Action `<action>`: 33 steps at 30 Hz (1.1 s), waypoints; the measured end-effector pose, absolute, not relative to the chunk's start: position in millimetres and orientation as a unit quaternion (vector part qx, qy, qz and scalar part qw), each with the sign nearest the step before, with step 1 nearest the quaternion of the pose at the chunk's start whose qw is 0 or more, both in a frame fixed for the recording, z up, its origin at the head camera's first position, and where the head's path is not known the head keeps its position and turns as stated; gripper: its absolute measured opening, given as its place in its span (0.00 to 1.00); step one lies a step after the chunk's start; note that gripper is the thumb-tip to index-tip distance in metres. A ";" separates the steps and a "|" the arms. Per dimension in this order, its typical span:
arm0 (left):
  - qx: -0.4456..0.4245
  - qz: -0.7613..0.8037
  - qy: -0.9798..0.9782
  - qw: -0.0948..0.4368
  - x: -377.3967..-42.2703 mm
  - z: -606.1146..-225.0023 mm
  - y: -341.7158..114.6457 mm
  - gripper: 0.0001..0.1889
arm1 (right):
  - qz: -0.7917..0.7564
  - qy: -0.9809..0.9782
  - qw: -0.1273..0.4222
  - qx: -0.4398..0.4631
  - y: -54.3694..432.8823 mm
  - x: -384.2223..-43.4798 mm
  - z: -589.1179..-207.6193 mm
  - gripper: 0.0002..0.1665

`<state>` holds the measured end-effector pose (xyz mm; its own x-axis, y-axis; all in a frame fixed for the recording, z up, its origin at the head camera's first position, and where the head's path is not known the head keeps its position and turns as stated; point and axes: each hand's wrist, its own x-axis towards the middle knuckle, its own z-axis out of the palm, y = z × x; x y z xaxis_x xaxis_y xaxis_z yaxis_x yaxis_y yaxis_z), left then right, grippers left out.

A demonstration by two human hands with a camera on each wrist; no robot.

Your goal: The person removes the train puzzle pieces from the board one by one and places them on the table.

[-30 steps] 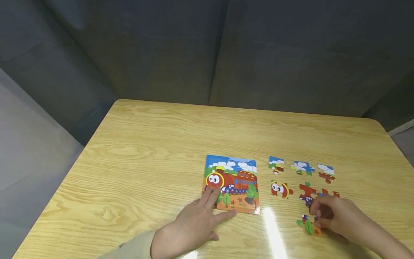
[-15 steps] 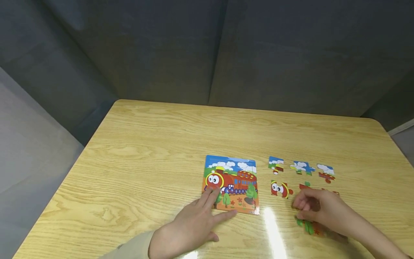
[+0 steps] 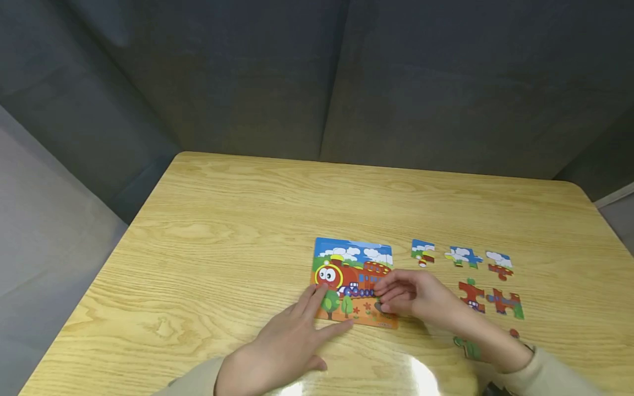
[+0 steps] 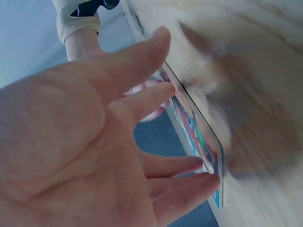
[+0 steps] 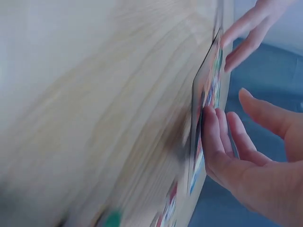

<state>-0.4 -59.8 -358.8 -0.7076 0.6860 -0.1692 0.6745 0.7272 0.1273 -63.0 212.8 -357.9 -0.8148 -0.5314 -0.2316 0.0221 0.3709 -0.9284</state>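
A square puzzle board (image 3: 354, 253) with a printed red train lies flat on the table. My left hand (image 3: 279, 344) spreads its fairly straight fingers over the board's lower left corner; the left wrist view shows nothing in the palm. On the board's right side rest the fingertips of my right hand (image 3: 421, 291), slightly bent. The right wrist view shows the thumb (image 5: 265, 111) apart from the fingers, with no piece visible between them. That hand covers the spot where the puzzle piece with eyes lay.
Loose puzzle pieces lie to the right: a left sky piece (image 3: 422, 251), a middle sky piece (image 3: 463, 257), a right sky piece (image 3: 499, 265) and several others below. My right forearm (image 3: 487, 341) partly hides the lowest ones. A dark partition (image 3: 421, 88) stands behind the wooden table (image 3: 223, 220).
My right hand has moved left from the lower loose pieces to the board's right side. The middle-row pieces have come back into view. My left hand has shifted slightly left and down.
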 end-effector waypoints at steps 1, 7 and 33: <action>0.367 0.029 0.924 0.105 0.0 -358.9 -60.8 0.40 | -0.546 0.779 0.263 -0.159 206.8 -64.3 -357.9 0.16; 0.352 0.058 0.925 0.130 2.4 -360.9 -69.2 0.41 | -0.569 0.759 0.278 -0.154 177.3 -72.3 -358.5 0.17; 0.347 0.037 0.929 0.127 3.9 -364.1 -70.4 0.42 | -0.593 0.743 0.284 -0.123 156.7 -75.7 -360.1 0.18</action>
